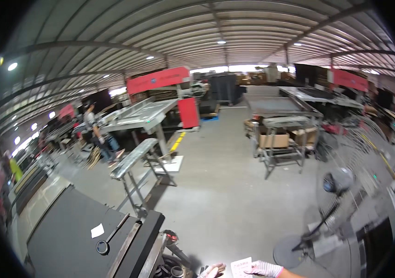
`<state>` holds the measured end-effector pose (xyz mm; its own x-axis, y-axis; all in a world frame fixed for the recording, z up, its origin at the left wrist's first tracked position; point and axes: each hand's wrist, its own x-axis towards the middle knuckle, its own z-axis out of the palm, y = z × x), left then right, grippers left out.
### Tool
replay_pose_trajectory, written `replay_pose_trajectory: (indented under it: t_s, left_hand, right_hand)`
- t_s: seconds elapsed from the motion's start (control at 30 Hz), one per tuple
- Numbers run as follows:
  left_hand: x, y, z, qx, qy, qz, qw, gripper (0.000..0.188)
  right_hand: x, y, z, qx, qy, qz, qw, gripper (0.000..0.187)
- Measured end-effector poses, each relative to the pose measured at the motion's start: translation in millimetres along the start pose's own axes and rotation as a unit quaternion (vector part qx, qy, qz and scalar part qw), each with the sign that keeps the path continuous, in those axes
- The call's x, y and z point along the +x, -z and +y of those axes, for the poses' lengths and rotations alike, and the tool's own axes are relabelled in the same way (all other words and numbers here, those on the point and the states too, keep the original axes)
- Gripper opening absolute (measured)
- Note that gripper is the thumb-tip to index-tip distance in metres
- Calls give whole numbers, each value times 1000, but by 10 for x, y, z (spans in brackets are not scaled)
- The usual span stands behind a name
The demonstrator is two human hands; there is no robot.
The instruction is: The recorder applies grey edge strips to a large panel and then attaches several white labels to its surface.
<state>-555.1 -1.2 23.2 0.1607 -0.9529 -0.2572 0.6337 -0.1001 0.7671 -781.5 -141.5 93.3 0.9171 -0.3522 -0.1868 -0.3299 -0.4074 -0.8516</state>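
At the bottom edge, my right hand [266, 268], in a pale striped glove, pinches a white card [241, 267] with reddish print. Just left of it is my left hand [212, 270], partly cut off by the picture's edge. Its fingers look curled, with something pale beside them that I cannot make out. Farther left, dark grey sheets [70, 231] lie on a bench. On them rest a small white paper [97, 230] and a long-handled tool with a round ring end [103, 247], next to a metal bar [124, 250].
A pedestal fan [338, 180] stands on the right. Ahead on the left is a metal stand [135, 160], with a machine table [146, 115] behind it. A wheeled metal rack [283, 123] with cardboard boxes stands right of the aisle. Another person [96, 132] stands at the left machine.
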Motion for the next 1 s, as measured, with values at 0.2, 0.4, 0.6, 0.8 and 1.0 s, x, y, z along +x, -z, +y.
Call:
replay_pose_trajectory:
  t_s: [0.2,0.4,0.6,0.8,1.0]
  left_hand:
    - [809,-342,1088,715,-389,144,563,32]
    - [2049,409,1691,341,-202,298,868,30]
    - [2773,767,2306,251,-215,392,858,31]
    - [2984,1270,2508,462,-240,501,691,39]
    - [3239,1111,3410,410,-198,728,513,79]
  right_hand:
    - [1721,851,9,-9,14,-74,997,45]
    - [3203,1383,236,25,102,38,994,45]
    - [4476,1672,-10,187,80,37,978,36]
    - [5653,1992,-647,39,207,-97,973,37]
    - [6972,1584,-773,201,40,-344,916,30]
